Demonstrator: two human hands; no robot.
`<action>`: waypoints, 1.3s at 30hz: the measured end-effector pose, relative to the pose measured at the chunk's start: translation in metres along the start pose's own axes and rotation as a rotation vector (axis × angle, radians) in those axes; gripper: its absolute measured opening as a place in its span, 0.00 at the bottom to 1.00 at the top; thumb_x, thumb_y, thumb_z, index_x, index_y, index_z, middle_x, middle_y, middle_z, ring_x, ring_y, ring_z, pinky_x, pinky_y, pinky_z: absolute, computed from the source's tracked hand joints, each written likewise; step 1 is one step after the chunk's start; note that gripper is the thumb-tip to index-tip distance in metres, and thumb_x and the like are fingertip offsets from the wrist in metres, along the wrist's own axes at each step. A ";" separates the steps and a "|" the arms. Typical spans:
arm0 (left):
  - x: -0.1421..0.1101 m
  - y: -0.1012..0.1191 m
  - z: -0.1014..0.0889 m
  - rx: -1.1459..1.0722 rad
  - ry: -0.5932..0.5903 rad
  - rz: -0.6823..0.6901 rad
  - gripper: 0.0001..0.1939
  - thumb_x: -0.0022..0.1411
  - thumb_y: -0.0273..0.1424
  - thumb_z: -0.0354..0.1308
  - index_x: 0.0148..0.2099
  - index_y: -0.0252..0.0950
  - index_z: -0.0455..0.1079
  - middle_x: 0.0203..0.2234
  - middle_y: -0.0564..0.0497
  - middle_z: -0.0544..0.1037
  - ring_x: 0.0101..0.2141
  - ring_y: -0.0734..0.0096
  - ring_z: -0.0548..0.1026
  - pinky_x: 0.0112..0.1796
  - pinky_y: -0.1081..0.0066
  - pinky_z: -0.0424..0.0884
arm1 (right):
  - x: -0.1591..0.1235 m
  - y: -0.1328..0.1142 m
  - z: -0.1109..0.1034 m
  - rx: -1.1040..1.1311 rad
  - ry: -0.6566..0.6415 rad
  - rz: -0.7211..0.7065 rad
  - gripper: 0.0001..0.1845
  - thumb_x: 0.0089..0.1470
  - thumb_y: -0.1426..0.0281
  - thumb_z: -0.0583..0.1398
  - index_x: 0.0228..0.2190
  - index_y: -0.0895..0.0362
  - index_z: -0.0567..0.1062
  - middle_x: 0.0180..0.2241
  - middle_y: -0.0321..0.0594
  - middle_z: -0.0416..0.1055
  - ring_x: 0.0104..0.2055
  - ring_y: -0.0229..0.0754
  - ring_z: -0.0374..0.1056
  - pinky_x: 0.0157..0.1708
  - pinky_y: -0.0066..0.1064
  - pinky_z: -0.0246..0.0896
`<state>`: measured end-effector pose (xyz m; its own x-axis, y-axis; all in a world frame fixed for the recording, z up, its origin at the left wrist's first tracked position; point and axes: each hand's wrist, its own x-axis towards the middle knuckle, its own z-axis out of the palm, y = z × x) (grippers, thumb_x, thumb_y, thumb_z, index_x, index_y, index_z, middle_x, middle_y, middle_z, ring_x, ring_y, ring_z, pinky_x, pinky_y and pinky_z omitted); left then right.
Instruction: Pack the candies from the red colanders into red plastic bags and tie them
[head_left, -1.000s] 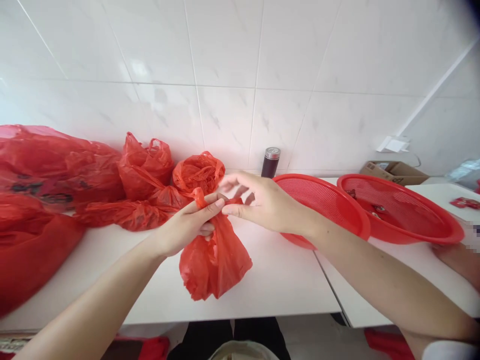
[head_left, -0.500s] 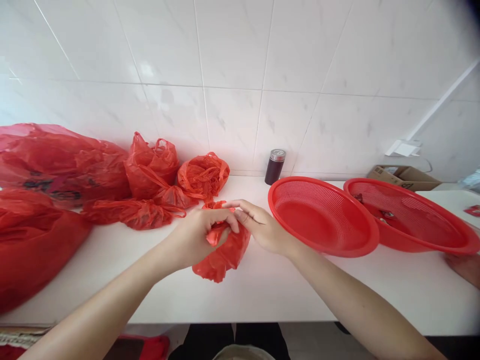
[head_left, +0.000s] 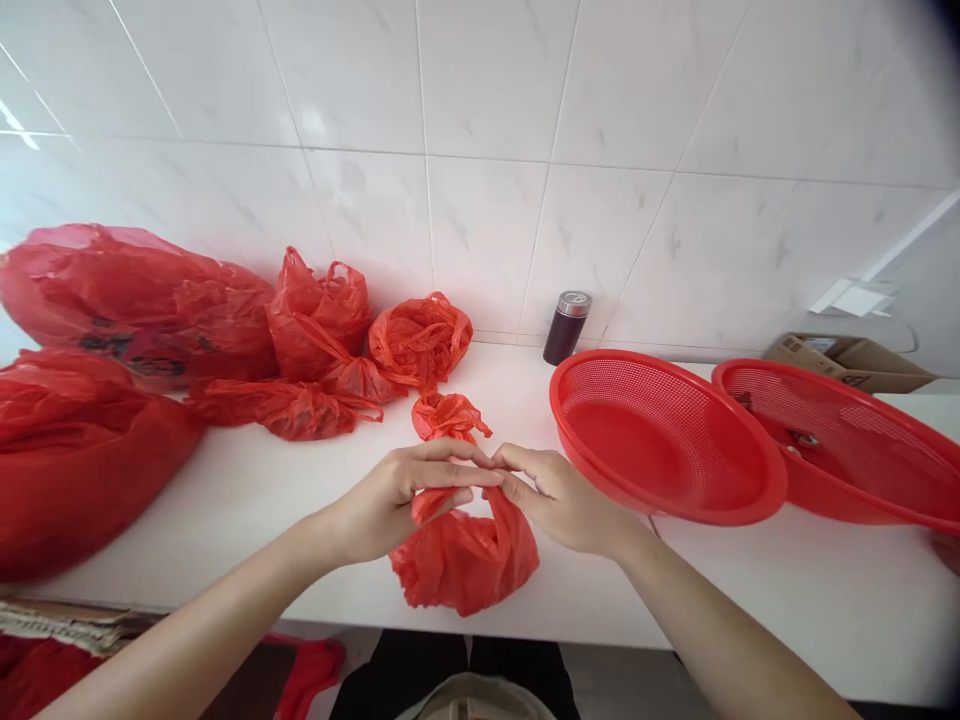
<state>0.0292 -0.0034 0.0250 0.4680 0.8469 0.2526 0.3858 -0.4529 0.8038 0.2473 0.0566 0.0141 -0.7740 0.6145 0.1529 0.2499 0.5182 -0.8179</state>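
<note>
My left hand (head_left: 386, 500) and my right hand (head_left: 574, 505) meet at the fingertips over a red plastic bag (head_left: 472, 565) near the front of the white table. The left fingers close on one gathered part of the bag, while the right fingers pinch a raised strip of it. Below the hands the bag's body hangs or rests crumpled; I cannot tell which. Just behind them lies a small bunched red bag (head_left: 446, 412), partly covered by my fingers. What is inside the held bag does not show.
Several red bags, including a rolled-open bag (head_left: 420, 340) and a large bulging bag (head_left: 142, 290), stand at the left. A dark tumbler (head_left: 565, 335) is by the wall. To the right are a red perforated basin (head_left: 652, 430), a second basin (head_left: 847, 430) and a cardboard box (head_left: 855, 360).
Both hands have come down toward the table's front edge. The held bag has spread wider, its raised strip now showing at my right fingers. More of the small bunched bag behind shows.
</note>
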 end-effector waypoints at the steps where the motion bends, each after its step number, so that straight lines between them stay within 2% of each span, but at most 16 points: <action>1: -0.007 -0.006 -0.001 -0.029 0.005 -0.066 0.18 0.67 0.29 0.51 0.55 0.47 0.73 0.50 0.47 0.77 0.49 0.61 0.75 0.50 0.61 0.71 | -0.004 0.003 0.001 -0.061 0.030 -0.005 0.14 0.66 0.63 0.49 0.31 0.55 0.67 0.28 0.32 0.64 0.29 0.36 0.60 0.31 0.28 0.55; 4: -0.040 -0.030 -0.010 -0.108 0.111 -0.327 0.17 0.68 0.38 0.49 0.52 0.45 0.76 0.48 0.47 0.80 0.50 0.57 0.75 0.53 0.58 0.68 | -0.017 0.035 0.005 -0.210 0.138 0.052 0.18 0.66 0.61 0.48 0.25 0.54 0.62 0.23 0.32 0.60 0.26 0.37 0.57 0.28 0.28 0.52; 7: -0.076 -0.056 -0.020 -0.060 0.206 -0.575 0.20 0.65 0.46 0.50 0.41 0.44 0.81 0.42 0.46 0.82 0.45 0.52 0.77 0.51 0.56 0.69 | -0.032 0.088 0.016 -0.219 0.233 0.217 0.19 0.65 0.59 0.48 0.25 0.54 0.64 0.23 0.33 0.64 0.26 0.39 0.61 0.29 0.30 0.54; 9: -0.091 -0.069 -0.023 -0.032 0.224 -0.702 0.21 0.63 0.49 0.51 0.36 0.44 0.81 0.39 0.47 0.83 0.45 0.50 0.77 0.51 0.56 0.68 | -0.038 0.116 0.027 -0.196 0.269 0.284 0.19 0.64 0.58 0.48 0.25 0.54 0.64 0.24 0.34 0.68 0.27 0.41 0.65 0.31 0.31 0.57; 11: -0.094 -0.076 -0.022 -0.071 0.249 -0.766 0.22 0.63 0.49 0.50 0.36 0.42 0.80 0.40 0.46 0.83 0.48 0.51 0.75 0.53 0.57 0.66 | -0.038 0.129 0.038 -0.194 0.321 0.312 0.19 0.65 0.57 0.46 0.26 0.53 0.63 0.26 0.36 0.70 0.29 0.42 0.67 0.33 0.32 0.58; 13: -0.088 -0.080 -0.016 -0.074 0.325 -0.761 0.24 0.64 0.50 0.49 0.39 0.39 0.79 0.42 0.46 0.81 0.50 0.53 0.74 0.54 0.59 0.65 | -0.032 0.125 0.047 -0.196 0.384 0.334 0.19 0.66 0.57 0.43 0.28 0.53 0.62 0.28 0.37 0.72 0.32 0.43 0.69 0.35 0.33 0.59; 16: -0.065 -0.085 0.002 0.096 0.448 -0.668 0.24 0.66 0.49 0.44 0.45 0.37 0.74 0.42 0.46 0.80 0.47 0.57 0.75 0.51 0.60 0.67 | -0.018 0.103 0.063 -0.217 0.453 0.365 0.18 0.66 0.54 0.42 0.34 0.52 0.62 0.30 0.37 0.72 0.33 0.45 0.69 0.33 0.33 0.58; 18: -0.049 -0.090 0.018 0.253 0.428 -0.553 0.23 0.69 0.45 0.39 0.48 0.38 0.70 0.43 0.46 0.78 0.46 0.60 0.74 0.49 0.62 0.68 | -0.007 0.089 0.076 -0.303 0.453 0.379 0.18 0.65 0.52 0.43 0.38 0.52 0.61 0.32 0.38 0.73 0.33 0.46 0.70 0.31 0.32 0.56; 21: -0.029 -0.103 0.040 0.395 0.317 -0.447 0.18 0.70 0.38 0.38 0.44 0.39 0.67 0.43 0.47 0.77 0.43 0.62 0.75 0.45 0.64 0.68 | 0.004 0.082 0.094 -0.489 0.373 0.407 0.20 0.66 0.52 0.43 0.41 0.55 0.62 0.30 0.41 0.74 0.32 0.47 0.71 0.27 0.31 0.52; 24: -0.017 -0.117 0.049 0.450 0.251 -0.494 0.13 0.68 0.33 0.39 0.43 0.40 0.66 0.36 0.48 0.78 0.36 0.60 0.77 0.40 0.62 0.68 | 0.009 0.092 0.096 -0.554 0.319 0.444 0.20 0.67 0.55 0.42 0.41 0.55 0.64 0.25 0.39 0.73 0.27 0.45 0.70 0.25 0.30 0.48; 30: 0.005 -0.145 0.046 0.569 0.173 -0.667 0.16 0.70 0.32 0.37 0.44 0.39 0.67 0.32 0.49 0.78 0.32 0.62 0.77 0.34 0.65 0.69 | 0.022 0.130 0.070 -0.617 0.326 0.530 0.13 0.67 0.59 0.47 0.37 0.53 0.65 0.25 0.34 0.73 0.28 0.41 0.70 0.25 0.28 0.44; 34: 0.014 -0.163 0.042 0.702 0.152 -0.776 0.17 0.70 0.38 0.44 0.50 0.34 0.68 0.35 0.48 0.78 0.33 0.66 0.76 0.37 0.62 0.72 | 0.030 0.150 0.065 -0.686 0.341 0.609 0.10 0.65 0.63 0.49 0.37 0.53 0.66 0.25 0.36 0.73 0.27 0.42 0.70 0.24 0.29 0.41; 39: 0.009 -0.172 0.047 0.873 0.120 -0.835 0.19 0.69 0.41 0.48 0.54 0.34 0.67 0.35 0.48 0.77 0.34 0.65 0.77 0.40 0.57 0.72 | 0.030 0.155 0.073 -0.744 0.336 0.627 0.11 0.66 0.63 0.48 0.39 0.53 0.67 0.26 0.36 0.74 0.28 0.42 0.70 0.25 0.30 0.41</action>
<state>0.0050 0.0690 -0.1363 -0.2391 0.9673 -0.0842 0.9611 0.2481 0.1217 0.2202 0.1117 -0.1484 -0.2059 0.9769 0.0578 0.9385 0.2139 -0.2712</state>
